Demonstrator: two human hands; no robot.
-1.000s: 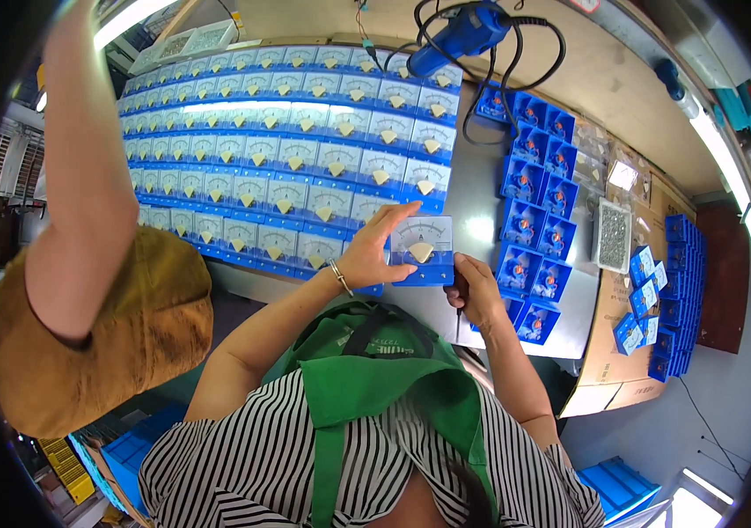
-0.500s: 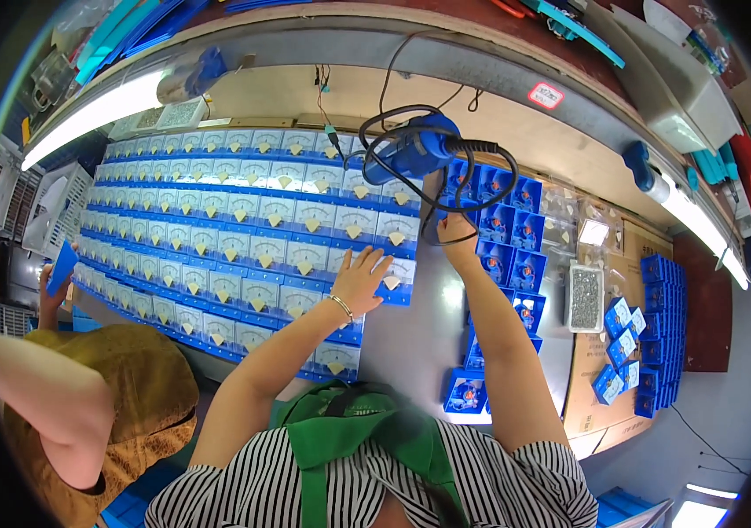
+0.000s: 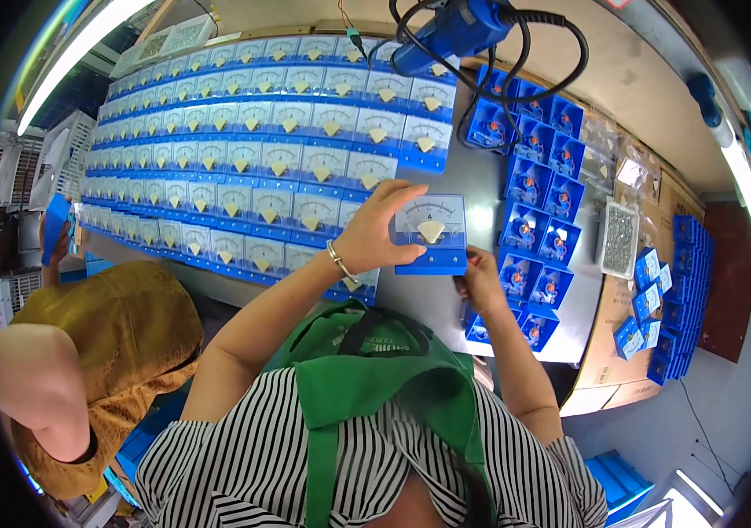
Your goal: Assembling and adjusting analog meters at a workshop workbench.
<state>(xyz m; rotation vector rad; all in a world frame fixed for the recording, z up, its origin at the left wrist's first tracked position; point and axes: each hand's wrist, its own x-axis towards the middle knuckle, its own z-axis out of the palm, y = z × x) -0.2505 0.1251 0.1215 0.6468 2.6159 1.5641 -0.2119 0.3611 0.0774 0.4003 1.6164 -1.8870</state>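
Observation:
My left hand point(image 3: 375, 231) grips a blue-and-white analog dial meter point(image 3: 431, 211) by its left side, thumb near the base and fingers at the top edge. The meter is raised above the bench with its dial facing up. Just right of its base is my right hand point(image 3: 483, 280), with fingers curled closed; what they hold, if anything, is partly hidden. Rows of similar meters point(image 3: 290, 121) fill the bench to the left. Right of my hands stand open blue cases point(image 3: 529, 187) with wiring and orange parts inside.
A blue handheld power tool point(image 3: 450, 40) with a looped black cord hangs over the far bench. A white tray of small metal parts point(image 3: 619, 238) lies right of the cases. Several loose meters point(image 3: 646, 304) rest on cardboard. Another person's arm point(image 3: 36, 378) is at the left.
My left hand has lifted a meter off the near end of a row. My right hand has come back toward me from beneath the hanging tool. The view has shifted.

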